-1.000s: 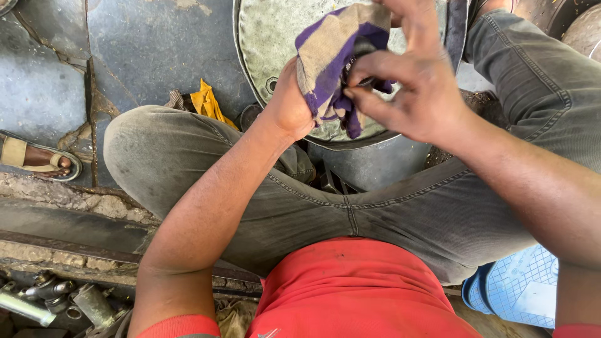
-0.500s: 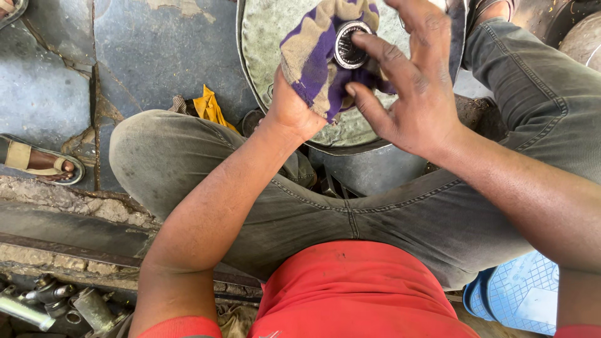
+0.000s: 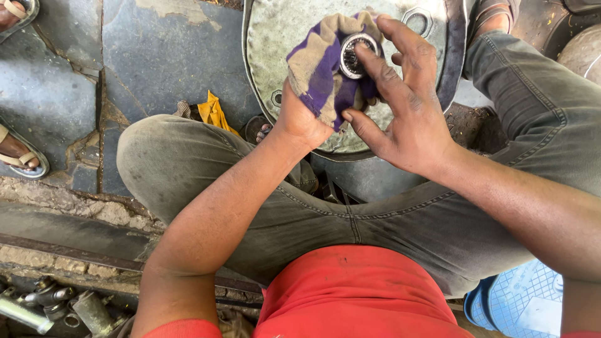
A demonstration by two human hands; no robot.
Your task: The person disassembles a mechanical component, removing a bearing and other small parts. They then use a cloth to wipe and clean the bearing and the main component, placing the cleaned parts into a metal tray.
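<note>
My left hand [image 3: 300, 122] grips a dirty purple and tan rag [image 3: 322, 69] that wraps around a round metal bearing [image 3: 355, 55]. The bearing's shiny ring and inner rollers face up out of the cloth. My right hand [image 3: 410, 119] rests against the bearing, its index finger laid across the ring's right edge and its thumb under the rag. Both hands are held above a round grey metal cover [image 3: 282, 37] lying on the ground between my knees.
A yellow scrap of cloth [image 3: 216, 112] lies by my left knee on the stone paving. Someone else's sandalled feet [image 3: 19, 156] are at the left edge. Metal parts [image 3: 56, 307] lie at the bottom left, and a blue plastic stool [image 3: 519, 303] is at the bottom right.
The rag has opened around the bearing, which now faces up in full view. My right hand's fingers have shifted from covering it to resting along its right edge.
</note>
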